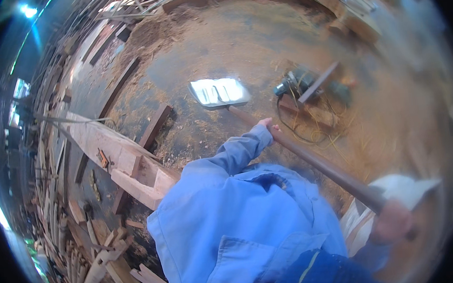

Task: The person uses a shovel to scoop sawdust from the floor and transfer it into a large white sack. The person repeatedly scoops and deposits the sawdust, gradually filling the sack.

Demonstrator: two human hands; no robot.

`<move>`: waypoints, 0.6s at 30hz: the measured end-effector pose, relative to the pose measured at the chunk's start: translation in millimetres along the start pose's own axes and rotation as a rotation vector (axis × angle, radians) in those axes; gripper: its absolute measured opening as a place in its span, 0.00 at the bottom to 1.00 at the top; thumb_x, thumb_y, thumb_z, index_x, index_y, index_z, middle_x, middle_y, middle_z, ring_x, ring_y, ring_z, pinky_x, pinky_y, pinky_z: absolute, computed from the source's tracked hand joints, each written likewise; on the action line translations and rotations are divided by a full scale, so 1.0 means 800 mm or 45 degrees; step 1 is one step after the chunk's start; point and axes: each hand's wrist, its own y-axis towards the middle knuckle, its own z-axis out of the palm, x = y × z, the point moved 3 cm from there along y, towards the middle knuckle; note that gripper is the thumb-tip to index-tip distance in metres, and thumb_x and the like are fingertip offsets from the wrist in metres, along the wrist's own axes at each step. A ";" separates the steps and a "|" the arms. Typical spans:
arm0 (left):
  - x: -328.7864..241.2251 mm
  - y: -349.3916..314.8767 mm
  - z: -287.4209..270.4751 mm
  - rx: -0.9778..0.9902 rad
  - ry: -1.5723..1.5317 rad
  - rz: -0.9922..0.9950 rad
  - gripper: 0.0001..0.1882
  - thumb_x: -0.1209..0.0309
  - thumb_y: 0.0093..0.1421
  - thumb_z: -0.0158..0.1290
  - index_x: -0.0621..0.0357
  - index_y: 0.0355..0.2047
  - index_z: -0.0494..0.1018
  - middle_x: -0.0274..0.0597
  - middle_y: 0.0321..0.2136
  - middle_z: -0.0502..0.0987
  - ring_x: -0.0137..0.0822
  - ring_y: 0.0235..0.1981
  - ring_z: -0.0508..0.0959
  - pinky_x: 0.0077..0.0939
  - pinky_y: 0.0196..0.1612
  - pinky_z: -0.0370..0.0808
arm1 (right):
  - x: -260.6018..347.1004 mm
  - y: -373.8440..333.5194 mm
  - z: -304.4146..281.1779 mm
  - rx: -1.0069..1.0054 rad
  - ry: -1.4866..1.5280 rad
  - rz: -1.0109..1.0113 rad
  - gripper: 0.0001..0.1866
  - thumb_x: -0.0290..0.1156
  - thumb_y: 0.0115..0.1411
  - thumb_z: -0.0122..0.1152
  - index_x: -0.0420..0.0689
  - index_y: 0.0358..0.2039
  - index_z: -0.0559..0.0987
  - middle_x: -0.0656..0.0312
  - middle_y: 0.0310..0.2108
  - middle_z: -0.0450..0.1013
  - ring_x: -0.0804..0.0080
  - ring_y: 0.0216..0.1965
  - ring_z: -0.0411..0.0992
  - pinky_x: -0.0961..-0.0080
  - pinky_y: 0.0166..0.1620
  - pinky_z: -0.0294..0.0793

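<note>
Basically, a long-handled shovel (320,161) slanted over the sawdust-strewn floor (179,66), shiny blade (219,92) toward upper left. Left hand (269,125) gripped the handle near the blade; right hand (392,221), blurry, wrapped its far end. Around: dark green power tool (288,84) beyond the handle, pinkish notched timber (100,137) left, white sack-like thing (403,188) beside the right hand.

Before me, my shovel blade (218,92) is between the timber (103,139) at left and the corded tool (284,87) at right.
</note>
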 end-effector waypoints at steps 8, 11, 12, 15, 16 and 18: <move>0.017 0.120 -0.016 0.349 0.598 -0.023 0.10 0.65 0.53 0.51 0.58 0.24 0.67 0.43 0.17 0.71 0.45 0.24 0.73 0.45 0.29 0.70 | 0.048 0.062 0.020 1.021 1.054 -0.031 0.23 0.30 0.36 0.64 0.41 0.37 0.71 0.53 0.26 0.67 0.53 0.29 0.68 0.61 0.31 0.66; 0.025 0.146 -0.008 0.515 0.644 -0.038 0.09 0.67 0.54 0.49 0.59 0.23 0.67 0.44 0.18 0.71 0.44 0.23 0.73 0.42 0.30 0.70 | 0.096 0.048 0.068 1.247 1.019 -0.031 0.26 0.32 0.33 0.67 0.41 0.36 0.72 0.52 0.26 0.70 0.52 0.27 0.70 0.61 0.30 0.68; 0.028 0.148 -0.003 0.615 0.731 -0.168 0.09 0.68 0.55 0.47 0.59 0.23 0.67 0.45 0.18 0.71 0.43 0.23 0.73 0.40 0.29 0.70 | 0.110 0.042 0.091 1.523 1.016 -0.009 0.25 0.34 0.36 0.66 0.42 0.38 0.71 0.51 0.28 0.71 0.51 0.29 0.70 0.61 0.33 0.68; 0.006 0.151 0.014 0.193 0.564 -0.536 0.07 0.68 0.56 0.46 0.59 0.25 0.67 0.44 0.18 0.70 0.41 0.22 0.73 0.39 0.27 0.70 | 0.141 0.056 0.140 1.990 1.152 0.153 0.24 0.38 0.43 0.62 0.46 0.42 0.70 0.50 0.31 0.73 0.50 0.35 0.71 0.62 0.39 0.69; -0.022 0.152 0.025 0.222 0.916 -0.354 0.06 0.69 0.55 0.48 0.58 0.27 0.66 0.45 0.21 0.72 0.42 0.24 0.73 0.40 0.28 0.71 | 0.150 0.070 0.144 1.920 1.301 0.265 0.23 0.39 0.43 0.62 0.47 0.42 0.71 0.50 0.31 0.73 0.51 0.36 0.71 0.63 0.39 0.69; -0.066 0.148 0.047 0.099 0.873 -0.411 0.08 0.68 0.54 0.50 0.60 0.29 0.66 0.45 0.22 0.73 0.42 0.24 0.74 0.41 0.31 0.72 | 0.170 0.106 0.143 1.729 1.558 0.484 0.23 0.38 0.41 0.63 0.46 0.39 0.72 0.50 0.30 0.73 0.53 0.35 0.72 0.65 0.37 0.70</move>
